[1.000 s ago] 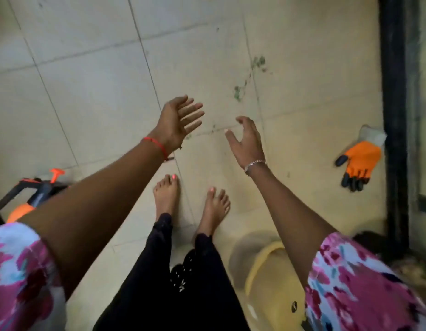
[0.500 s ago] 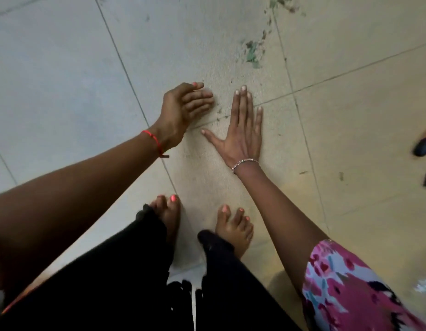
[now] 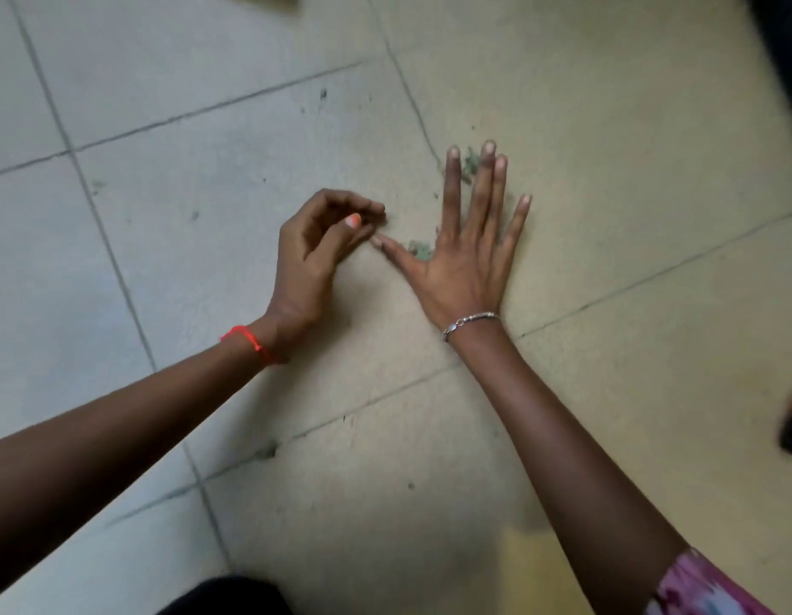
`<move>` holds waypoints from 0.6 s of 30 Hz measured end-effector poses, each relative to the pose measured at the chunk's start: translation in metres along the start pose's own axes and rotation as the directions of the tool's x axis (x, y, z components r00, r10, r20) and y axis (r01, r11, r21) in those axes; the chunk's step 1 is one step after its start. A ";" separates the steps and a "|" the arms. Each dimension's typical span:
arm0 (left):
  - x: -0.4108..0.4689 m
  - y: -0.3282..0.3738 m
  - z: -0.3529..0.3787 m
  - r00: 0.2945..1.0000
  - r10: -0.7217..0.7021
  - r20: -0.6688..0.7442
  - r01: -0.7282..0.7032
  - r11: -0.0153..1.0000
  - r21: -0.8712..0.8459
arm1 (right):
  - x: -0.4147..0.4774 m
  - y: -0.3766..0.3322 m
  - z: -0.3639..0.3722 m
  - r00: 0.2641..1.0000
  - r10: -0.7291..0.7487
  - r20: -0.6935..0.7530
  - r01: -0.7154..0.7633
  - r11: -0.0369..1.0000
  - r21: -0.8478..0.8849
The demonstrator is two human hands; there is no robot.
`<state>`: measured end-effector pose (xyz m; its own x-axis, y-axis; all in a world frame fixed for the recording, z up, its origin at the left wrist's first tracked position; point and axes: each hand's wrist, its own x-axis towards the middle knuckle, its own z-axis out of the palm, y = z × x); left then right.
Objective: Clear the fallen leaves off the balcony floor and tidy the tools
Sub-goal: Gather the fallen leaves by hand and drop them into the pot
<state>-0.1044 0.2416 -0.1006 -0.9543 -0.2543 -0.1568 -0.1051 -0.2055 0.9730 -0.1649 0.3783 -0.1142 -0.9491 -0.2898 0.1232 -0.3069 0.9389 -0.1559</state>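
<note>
Sliding forward since half a second ago, the right hand (image 3: 467,268) now lies flat and spread on the floor (image 3: 607,170), over leaf scraps (image 3: 418,249) that earlier lay beyond its fingertips. Gathering looks begun. Scraps show beside its thumb and between its fingers. Just beside that thumb, the left hand (image 3: 316,250) is curled; I cannot tell whether it holds anything.

Pale square floor tiles (image 3: 607,126), dark grout lines, dim light.
</note>
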 end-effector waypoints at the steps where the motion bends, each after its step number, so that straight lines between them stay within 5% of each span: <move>1: 0.003 -0.001 -0.001 0.999 0.021 0.028 -0.022 0.999 0.036 | 0.016 0.006 0.001 1.000 0.011 -0.025 -0.011 1.000 0.021; 5: 0.005 -0.008 -0.005 0.994 0.057 0.097 -0.065 0.995 0.078 | 0.052 0.027 0.002 0.996 0.008 0.088 -0.028 0.972 0.231; 11: 0.006 -0.012 -0.009 0.996 0.085 0.025 -0.085 0.996 -0.007 | 0.031 0.012 0.005 0.943 -0.301 0.143 0.259 0.932 0.255; 18: -0.040 0.001 -0.038 0.998 0.059 -0.019 -0.052 0.967 0.250 | -0.040 -0.028 0.005 0.864 -0.486 0.133 0.416 0.836 0.357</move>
<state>-0.0559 0.2159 -0.0997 -0.9533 -0.2840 -0.1026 -0.1218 0.0507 0.9913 -0.1188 0.3629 -0.1198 -0.6799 -0.7315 0.0521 -0.6767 0.5984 -0.4288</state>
